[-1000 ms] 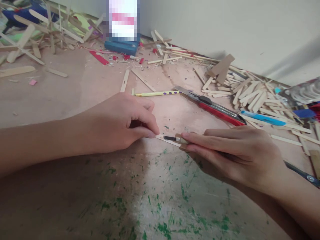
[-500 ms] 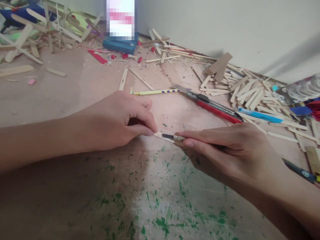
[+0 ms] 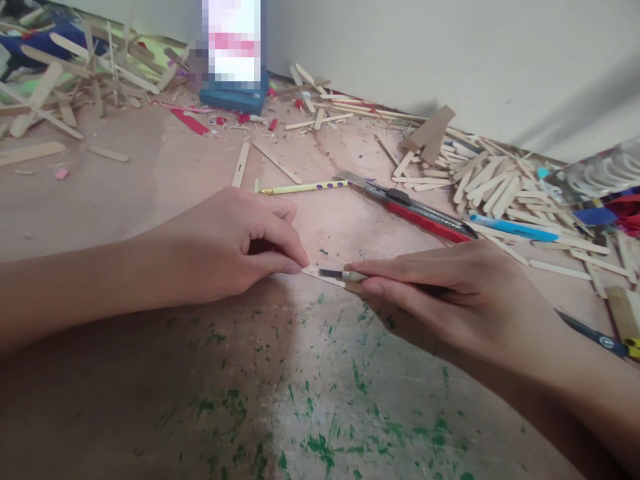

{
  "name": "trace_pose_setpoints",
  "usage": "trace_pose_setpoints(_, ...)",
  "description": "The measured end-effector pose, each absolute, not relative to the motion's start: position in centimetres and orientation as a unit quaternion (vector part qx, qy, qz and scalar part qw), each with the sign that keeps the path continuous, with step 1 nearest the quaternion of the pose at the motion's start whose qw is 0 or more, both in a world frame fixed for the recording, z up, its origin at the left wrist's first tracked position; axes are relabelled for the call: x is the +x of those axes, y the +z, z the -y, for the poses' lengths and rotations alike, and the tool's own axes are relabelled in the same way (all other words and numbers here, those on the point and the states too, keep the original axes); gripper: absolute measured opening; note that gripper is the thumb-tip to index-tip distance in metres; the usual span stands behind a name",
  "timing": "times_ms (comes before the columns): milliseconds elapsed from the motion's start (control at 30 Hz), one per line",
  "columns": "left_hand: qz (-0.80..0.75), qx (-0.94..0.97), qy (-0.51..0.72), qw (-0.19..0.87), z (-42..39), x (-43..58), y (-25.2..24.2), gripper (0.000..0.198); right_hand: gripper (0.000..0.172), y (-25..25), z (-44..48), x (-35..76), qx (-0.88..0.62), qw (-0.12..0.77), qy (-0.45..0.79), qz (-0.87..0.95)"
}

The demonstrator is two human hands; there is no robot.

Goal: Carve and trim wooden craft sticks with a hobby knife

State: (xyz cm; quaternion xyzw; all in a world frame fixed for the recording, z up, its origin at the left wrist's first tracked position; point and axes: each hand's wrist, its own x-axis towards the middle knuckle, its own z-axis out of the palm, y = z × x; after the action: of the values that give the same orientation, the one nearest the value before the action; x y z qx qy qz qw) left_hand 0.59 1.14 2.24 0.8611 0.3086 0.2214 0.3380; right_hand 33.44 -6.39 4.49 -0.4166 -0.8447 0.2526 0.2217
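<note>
My left hand (image 3: 250, 243) pinches the far left end of a thin popsicle stick (image 3: 324, 276) between thumb and forefinger, against the tabletop. My right hand (image 3: 445, 287) is closed around a slim craft knife (image 3: 334, 273), whose flat metal blade lies over the stick and points left. The stick's right end is partly hidden by the right fingertips. Beyond the hands lie a red and black box cutter (image 3: 415, 210) with its blade out and a yellow pencil (image 3: 300, 187) with purple dots.
A heap of popsicle sticks (image 3: 490, 177) lies at the right by the wall, with a light-blue pen (image 3: 515, 228) beside it. Scissors (image 3: 595, 333) are near my right wrist. A blue block (image 3: 233, 100) stands at the back. More sticks (image 3: 43, 100) pile up at the left. Green paint marks the table.
The whole view has shifted slightly, so things appear a little further left and lower. Both hands keep their grips, and the blade stays at about the same spot on the stick.
</note>
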Motion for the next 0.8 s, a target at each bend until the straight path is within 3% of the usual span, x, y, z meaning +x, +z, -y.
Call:
trace_pose_setpoints(200,-0.310,0.857,0.225,0.344,-1.1,0.5,2.3,0.027,0.023,4.1,6.5,33.6,-0.391,0.240,0.208,0.864)
trace_pose_setpoints(433,-0.300,0.860,0.227,0.345,-1.1,0.5,2.3,0.029,0.034,4.7,6.6,32.6,-0.420,0.214,0.259,0.843)
trace_pose_setpoints(800,-0.292,0.867,0.227,0.333,-1.1,0.0,2.0,0.028,0.026,4.2,6.5,33.2,-0.387,0.236,0.231,0.861)
